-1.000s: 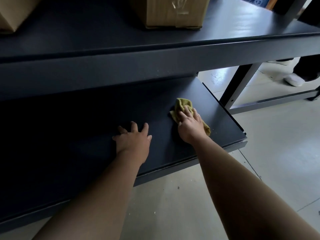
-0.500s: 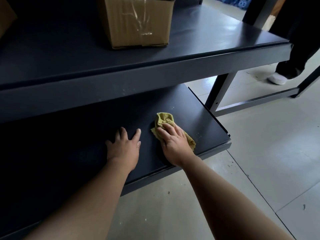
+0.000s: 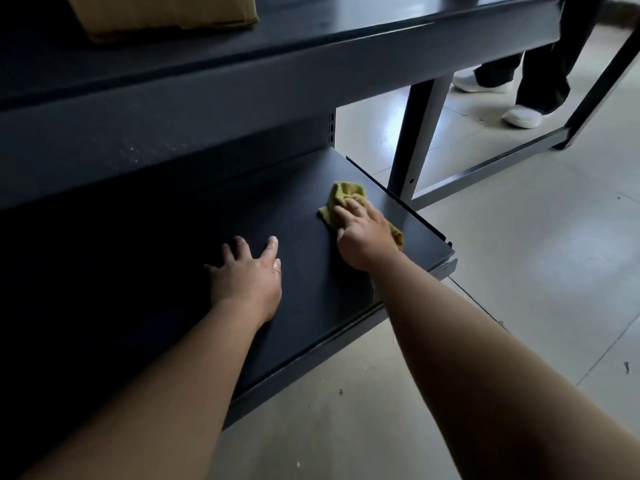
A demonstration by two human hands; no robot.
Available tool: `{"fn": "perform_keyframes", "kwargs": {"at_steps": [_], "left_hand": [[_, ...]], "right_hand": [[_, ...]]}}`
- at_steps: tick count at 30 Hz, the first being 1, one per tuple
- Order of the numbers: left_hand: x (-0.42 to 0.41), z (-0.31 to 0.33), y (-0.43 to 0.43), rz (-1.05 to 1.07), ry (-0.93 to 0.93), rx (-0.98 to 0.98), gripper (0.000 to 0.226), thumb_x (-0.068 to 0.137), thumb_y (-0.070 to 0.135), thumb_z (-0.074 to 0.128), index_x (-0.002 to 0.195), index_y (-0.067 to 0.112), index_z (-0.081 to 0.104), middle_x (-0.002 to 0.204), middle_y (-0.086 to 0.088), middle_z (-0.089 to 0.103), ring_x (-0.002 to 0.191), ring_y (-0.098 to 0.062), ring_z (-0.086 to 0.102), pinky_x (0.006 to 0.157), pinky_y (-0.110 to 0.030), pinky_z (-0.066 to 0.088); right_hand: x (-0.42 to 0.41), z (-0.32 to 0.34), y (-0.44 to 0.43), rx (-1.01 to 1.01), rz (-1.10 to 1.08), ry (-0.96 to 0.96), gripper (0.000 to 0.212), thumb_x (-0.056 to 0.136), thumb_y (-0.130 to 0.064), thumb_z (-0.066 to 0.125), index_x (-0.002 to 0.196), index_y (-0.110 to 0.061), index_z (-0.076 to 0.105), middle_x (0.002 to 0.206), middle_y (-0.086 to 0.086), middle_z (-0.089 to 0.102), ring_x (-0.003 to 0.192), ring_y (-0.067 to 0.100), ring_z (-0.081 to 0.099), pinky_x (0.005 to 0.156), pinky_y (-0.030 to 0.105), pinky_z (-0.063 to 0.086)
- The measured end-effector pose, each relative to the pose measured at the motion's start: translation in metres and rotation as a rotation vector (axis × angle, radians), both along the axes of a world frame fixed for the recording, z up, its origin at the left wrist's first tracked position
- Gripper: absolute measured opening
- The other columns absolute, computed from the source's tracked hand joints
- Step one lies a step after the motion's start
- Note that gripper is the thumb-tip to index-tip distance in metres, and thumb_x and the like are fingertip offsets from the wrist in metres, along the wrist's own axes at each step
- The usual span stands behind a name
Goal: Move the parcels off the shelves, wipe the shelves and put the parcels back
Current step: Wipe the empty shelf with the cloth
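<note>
Upper shelf (image 3: 346, 32): dark metal, carrying one cardboard parcel (image 3: 162, 12) at its left end; only the parcel's lower part in frame, base flat on the board.
Lower shelf (image 3: 311, 299): dark board, no parcel on the visible stretch; holding only the cloth and both hands, near its right end.
Cloth (image 3: 343, 197): olive-yellow, bunched, lying on the lower shelf close to the right edge; far part sticking out past the fingertips, a corner showing on the right side of the hand.
Right hand (image 3: 363, 237): palm down on the cloth, fingers fairly straight and together, pressing it to the board, not clenched round it; forearm reaching in from lower right.
Left hand (image 3: 246, 278): flat on the bare shelf to the left of the cloth, apart from it; fingers spread and relaxed, holding nothing.
Post (image 3: 419, 133): grey upright just beyond the shelf's right end.
Floor (image 3: 519, 271): pale tiles, a few specks.
Background: another person's dark trouser legs and white shoes (image 3: 523, 116) behind the rack.
</note>
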State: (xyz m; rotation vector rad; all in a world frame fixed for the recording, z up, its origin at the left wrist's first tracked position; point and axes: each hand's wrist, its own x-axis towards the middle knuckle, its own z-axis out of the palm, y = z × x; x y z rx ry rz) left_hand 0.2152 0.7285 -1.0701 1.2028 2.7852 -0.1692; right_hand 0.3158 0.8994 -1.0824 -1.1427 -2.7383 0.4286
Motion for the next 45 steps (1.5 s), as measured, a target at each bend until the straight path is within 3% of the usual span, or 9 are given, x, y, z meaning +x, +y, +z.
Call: {"fn": "perform_keyframes", "kwargs": {"at_steps": [2,7,12,25,33,39,45], "left_hand": [[0.000,-0.003,0.003,-0.003,0.015,-0.025,0.050,0.101,0.042,0.016,0.150,0.037,0.008,0.154,-0.023,0.013,0.138,-0.043,0.019,0.104,-0.060,0.031],[0.000,-0.001,0.018,0.017,-0.001,-0.058,0.050,0.101,0.043,0.014,0.150,0.038,0.004,0.153,-0.029,0.010,0.136,-0.052,0.017,0.105,-0.059,0.031],[0.002,-0.002,0.027,0.035,-0.012,-0.052,0.051,0.100,0.045,0.013,0.150,0.038,0.002,0.152,-0.033,0.007,0.136,-0.056,0.013,0.106,-0.065,0.027],[-0.002,-0.006,0.028,0.043,-0.019,-0.031,0.051,0.100,0.048,0.010,0.150,0.038,0.003,0.151,-0.033,0.007,0.136,-0.056,0.012,0.104,-0.068,0.022],[-0.001,0.000,0.020,0.033,-0.062,-0.030,0.051,0.100,0.048,0.011,0.149,0.040,0.001,0.154,-0.028,0.002,0.139,-0.052,0.006,0.108,-0.066,0.016],[0.009,0.002,-0.001,-0.022,-0.069,-0.015,0.050,0.101,0.046,0.013,0.149,0.041,0.002,0.158,-0.017,0.003,0.144,-0.040,0.006,0.111,-0.059,0.017],[0.022,0.000,-0.027,-0.051,-0.073,0.055,0.048,0.101,0.042,0.022,0.149,0.040,0.013,0.158,-0.006,0.010,0.144,-0.030,0.011,0.110,-0.056,0.023]], "right_hand": [[-0.003,-0.002,-0.007,-0.089,-0.083,0.022,0.057,0.091,-0.029,0.040,0.147,-0.032,0.032,0.160,-0.001,0.015,0.147,0.024,0.002,0.118,0.040,0.001],[-0.037,0.003,-0.016,-0.155,0.087,-0.039,0.058,0.091,-0.026,0.039,0.148,-0.037,0.029,0.161,-0.009,0.009,0.148,0.020,-0.006,0.118,0.043,-0.006],[-0.047,0.004,0.005,-0.138,0.121,-0.051,0.058,0.094,-0.027,0.041,0.148,-0.038,0.027,0.161,-0.009,0.007,0.148,0.019,-0.006,0.118,0.039,-0.005],[-0.004,-0.002,0.042,-0.109,-0.175,-0.054,0.063,0.090,-0.032,0.036,0.151,-0.037,0.019,0.162,-0.003,0.001,0.147,0.025,-0.008,0.117,0.043,-0.007],[0.052,0.001,0.031,-0.132,-0.213,-0.070,0.055,0.095,-0.033,0.029,0.149,-0.042,0.021,0.162,-0.005,0.002,0.148,0.024,-0.006,0.117,0.044,-0.002],[0.077,0.002,0.004,-0.146,-0.260,-0.067,0.052,0.098,-0.032,0.027,0.149,-0.040,0.022,0.162,-0.002,0.001,0.148,0.024,-0.010,0.117,0.044,-0.014],[0.070,0.006,-0.049,-0.120,-0.031,-0.017,0.055,0.093,-0.025,0.038,0.144,-0.045,0.032,0.161,-0.008,0.011,0.148,0.022,-0.005,0.118,0.045,-0.011]]}}
